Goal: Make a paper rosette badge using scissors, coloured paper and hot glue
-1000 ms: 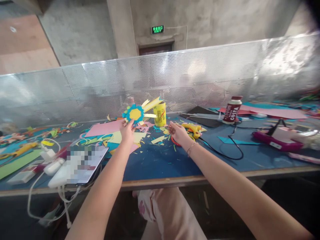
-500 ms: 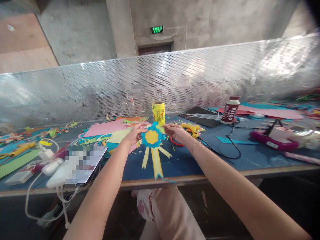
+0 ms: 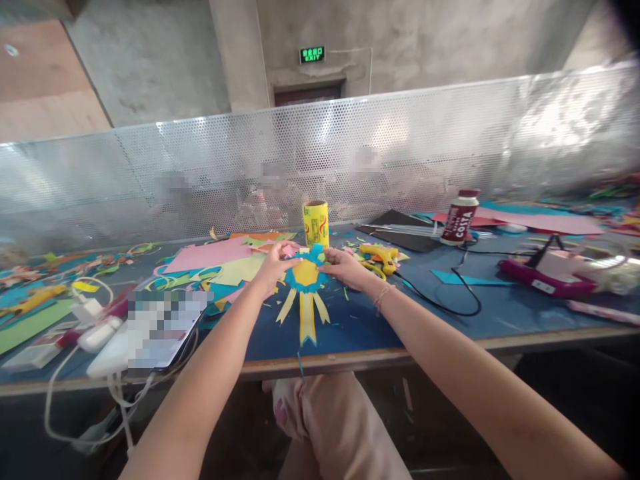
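Between my two hands is a paper rosette point(image 3: 305, 272) with a yellow centre, a blue pleated edge and pale yellow ribbon tails hanging below it. My left hand point(image 3: 278, 267) pinches its left edge, thumb on the front. From the other side my right hand point(image 3: 345, 268) grips the right edge with thumb and fingers closed. A thin blue strip point(image 3: 301, 364) dangles beneath the tails at the table's front edge. Just behind the rosette stands a yellow printed cardboard tube point(image 3: 316, 225). A yellow hot glue gun point(image 3: 380, 257) lies right of my right hand.
Paper scraps and a pink sheet point(image 3: 206, 255) lie to the left, near a phone point(image 3: 181, 331) with white cables. On the right are a COSTA bottle point(image 3: 460, 218), a black sheet point(image 3: 400, 230), a black cord and a purple device point(image 3: 543, 277). A perforated metal screen point(image 3: 210, 173) borders the back.
Both hands have shifted their hold inward, with thumbs now over the rosette's front. The tails have swung slightly left and the blue strip now hangs down.
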Demonstrator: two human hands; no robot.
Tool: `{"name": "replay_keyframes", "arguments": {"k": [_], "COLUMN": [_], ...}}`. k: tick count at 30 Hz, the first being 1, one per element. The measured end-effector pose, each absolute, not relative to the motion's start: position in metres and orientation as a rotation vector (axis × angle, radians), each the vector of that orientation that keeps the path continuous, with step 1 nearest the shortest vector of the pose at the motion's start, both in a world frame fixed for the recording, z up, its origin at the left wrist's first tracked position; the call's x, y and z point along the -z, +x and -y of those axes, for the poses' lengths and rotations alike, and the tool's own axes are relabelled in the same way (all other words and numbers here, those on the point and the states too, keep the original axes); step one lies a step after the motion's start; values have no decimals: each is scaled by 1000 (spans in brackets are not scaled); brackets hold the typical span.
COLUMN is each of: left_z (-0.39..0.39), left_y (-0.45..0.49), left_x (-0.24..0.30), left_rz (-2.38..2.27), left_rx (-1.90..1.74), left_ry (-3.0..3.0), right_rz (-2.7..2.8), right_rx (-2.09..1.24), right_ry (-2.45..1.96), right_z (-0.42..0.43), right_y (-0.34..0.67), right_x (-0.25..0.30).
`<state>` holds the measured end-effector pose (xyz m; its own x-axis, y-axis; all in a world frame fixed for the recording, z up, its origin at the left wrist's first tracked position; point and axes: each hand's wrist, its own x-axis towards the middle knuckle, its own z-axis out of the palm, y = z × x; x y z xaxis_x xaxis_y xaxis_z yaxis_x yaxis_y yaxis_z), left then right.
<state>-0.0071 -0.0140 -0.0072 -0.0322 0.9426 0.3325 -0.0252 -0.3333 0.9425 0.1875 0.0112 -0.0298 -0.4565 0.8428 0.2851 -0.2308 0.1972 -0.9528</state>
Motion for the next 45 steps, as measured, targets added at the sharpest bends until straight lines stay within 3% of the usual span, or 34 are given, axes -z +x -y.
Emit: {"name": "replay_keyframes", "arguments": {"k": [9, 16, 45], "left_z": [13, 1, 6], "left_y": [-11, -15, -13], "left_x": [11, 21, 15], "left_rz": [-1172, -1109, -1108], "left_rx": [-1205, -1334, -1327], "left_ry": [1415, 1423, 1242], "right_rz": [1497, 1484, 1489], "right_rx": [-1202, -1335, -1280], "right_ry": [-697, -767, -786], "right_z": [-22, -20, -32], "right_y": [192, 193, 194], "right_x": [33, 35, 41]}}
